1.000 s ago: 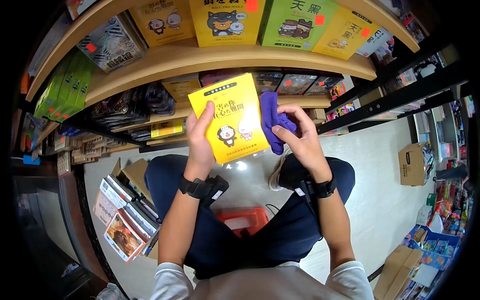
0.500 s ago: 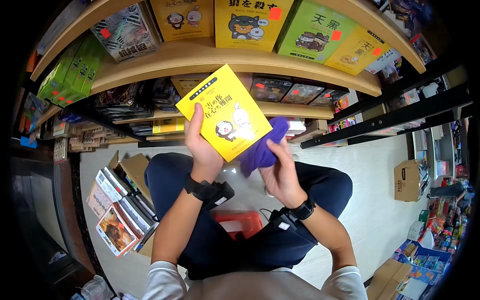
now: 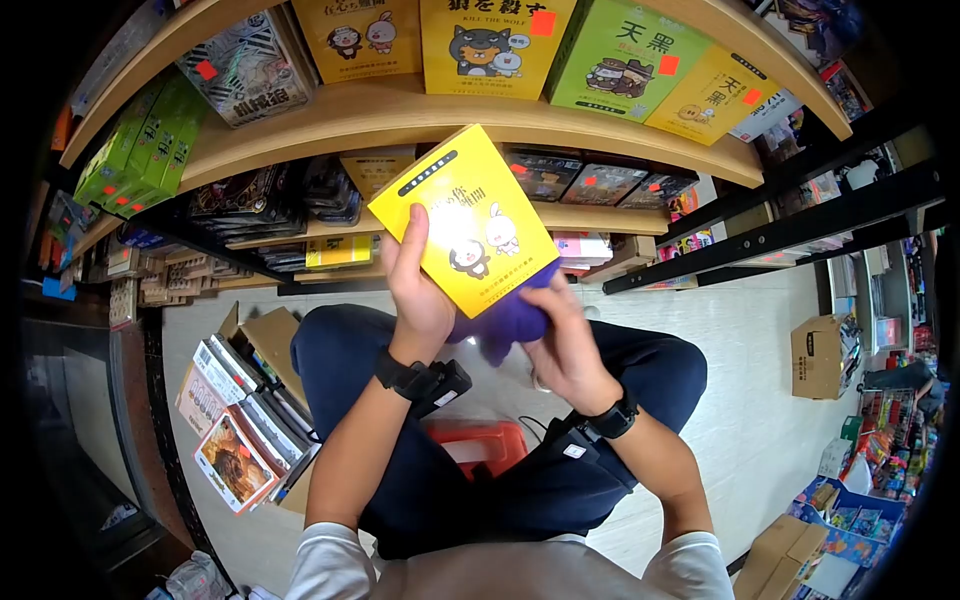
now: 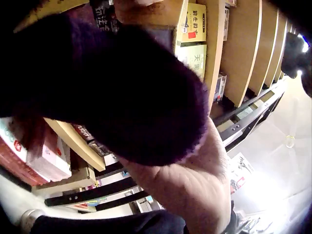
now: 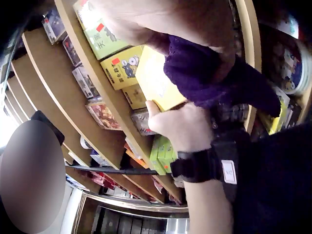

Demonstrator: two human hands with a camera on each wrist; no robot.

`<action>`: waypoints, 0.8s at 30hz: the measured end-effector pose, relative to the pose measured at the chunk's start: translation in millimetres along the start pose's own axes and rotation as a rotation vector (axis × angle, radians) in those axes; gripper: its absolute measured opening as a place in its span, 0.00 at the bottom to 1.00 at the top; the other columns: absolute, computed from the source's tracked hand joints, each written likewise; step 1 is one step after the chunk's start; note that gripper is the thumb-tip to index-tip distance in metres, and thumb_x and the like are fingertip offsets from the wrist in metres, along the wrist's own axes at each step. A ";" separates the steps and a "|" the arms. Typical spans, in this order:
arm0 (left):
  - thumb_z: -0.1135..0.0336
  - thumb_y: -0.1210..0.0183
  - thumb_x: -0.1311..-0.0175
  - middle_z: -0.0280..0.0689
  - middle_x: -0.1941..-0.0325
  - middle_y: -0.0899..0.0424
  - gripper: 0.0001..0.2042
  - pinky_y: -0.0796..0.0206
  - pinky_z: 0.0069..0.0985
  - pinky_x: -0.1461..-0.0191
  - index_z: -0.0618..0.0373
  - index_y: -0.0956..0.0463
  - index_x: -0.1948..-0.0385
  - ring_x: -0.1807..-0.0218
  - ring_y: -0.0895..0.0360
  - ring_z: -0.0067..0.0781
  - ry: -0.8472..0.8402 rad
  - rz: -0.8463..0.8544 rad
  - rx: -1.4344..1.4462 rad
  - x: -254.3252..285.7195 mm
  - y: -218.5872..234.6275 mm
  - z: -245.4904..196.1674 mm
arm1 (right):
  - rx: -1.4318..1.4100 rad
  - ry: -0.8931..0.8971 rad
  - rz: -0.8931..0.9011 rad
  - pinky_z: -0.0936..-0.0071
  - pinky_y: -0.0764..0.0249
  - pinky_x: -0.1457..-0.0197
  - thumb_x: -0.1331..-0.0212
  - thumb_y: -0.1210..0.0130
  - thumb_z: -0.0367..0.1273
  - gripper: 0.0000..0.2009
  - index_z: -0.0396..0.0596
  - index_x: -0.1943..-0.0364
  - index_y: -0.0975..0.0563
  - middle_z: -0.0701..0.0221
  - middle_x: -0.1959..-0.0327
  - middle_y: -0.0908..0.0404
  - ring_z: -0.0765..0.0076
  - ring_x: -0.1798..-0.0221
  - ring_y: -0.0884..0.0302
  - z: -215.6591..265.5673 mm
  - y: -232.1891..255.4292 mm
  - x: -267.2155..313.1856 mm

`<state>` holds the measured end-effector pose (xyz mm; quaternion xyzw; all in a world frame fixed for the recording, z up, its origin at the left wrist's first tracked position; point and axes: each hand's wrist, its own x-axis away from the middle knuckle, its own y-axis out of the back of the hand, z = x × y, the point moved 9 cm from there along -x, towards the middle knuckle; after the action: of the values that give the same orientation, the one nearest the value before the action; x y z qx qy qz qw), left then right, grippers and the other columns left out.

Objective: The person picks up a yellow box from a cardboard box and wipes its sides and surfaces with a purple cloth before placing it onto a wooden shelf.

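My left hand [image 3: 420, 300] holds a yellow box [image 3: 500, 190] with cartoon figures on its cover, the thumb lying over the front at the left edge. The box tilts in front of the shelves. In my right hand [image 3: 572, 350] is a bunched purple cloth [image 3: 505, 325], partly hidden behind the box's lower edge. From the right wrist, the cloth [image 5: 195, 73] covers part of the box [image 5: 153, 83], and the left hand [image 5: 183, 126] grips the box from below. Dark cloth [image 4: 146, 107] fills much of the left wrist view.
A wooden shelf [image 3: 400, 115] ahead carries yellow and green boxes [image 3: 625, 60], with more goods on lower shelves. Left of the knees stands a carton [image 3: 268, 338] with books and magazines [image 3: 237, 460]. A red plastic item [image 3: 480, 445] lies between the legs. Another carton [image 3: 815, 358] stands right.
The yellow box has gone from nearly upright to tilted. My right hand has brought the purple cloth from the box's right edge down to its lower edge.
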<state>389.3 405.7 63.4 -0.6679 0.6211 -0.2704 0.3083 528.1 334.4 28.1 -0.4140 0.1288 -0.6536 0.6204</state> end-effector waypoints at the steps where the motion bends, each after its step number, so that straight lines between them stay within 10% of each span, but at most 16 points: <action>1: 0.58 0.56 0.27 0.44 0.48 0.23 0.17 0.29 0.28 0.45 0.63 0.34 0.47 0.48 0.22 0.33 0.010 -0.004 -0.008 0.2 0.9 1.5 | 0.002 0.057 -0.030 0.69 0.29 0.42 0.39 0.53 0.25 0.20 0.47 0.41 0.34 0.68 0.46 0.25 0.68 0.45 0.26 10.6 5.5 -1.3; 13: 0.65 0.52 0.31 0.45 0.50 0.20 0.15 0.29 0.25 0.48 0.66 0.31 0.49 0.51 0.21 0.32 0.177 0.199 -0.011 15.5 -24.2 12.6 | 0.619 0.640 -0.059 0.82 0.34 0.47 0.48 0.50 0.21 0.12 0.40 0.58 0.25 0.73 0.59 0.24 0.76 0.55 0.27 99.5 7.6 10.0; 24: 0.66 0.52 0.36 0.44 0.51 0.20 0.17 0.32 0.27 0.45 0.66 0.30 0.48 0.50 0.22 0.33 0.306 0.278 -0.052 27.3 -28.9 26.8 | 0.631 0.829 0.044 0.80 0.35 0.44 0.51 0.52 0.20 0.12 0.39 0.61 0.26 0.69 0.57 0.27 0.74 0.52 0.29 122.0 -6.4 20.7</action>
<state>430.6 381.6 66.7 -0.5346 0.7537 -0.3074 0.2273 611.5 358.7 116.4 0.0892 0.1691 -0.7566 0.6253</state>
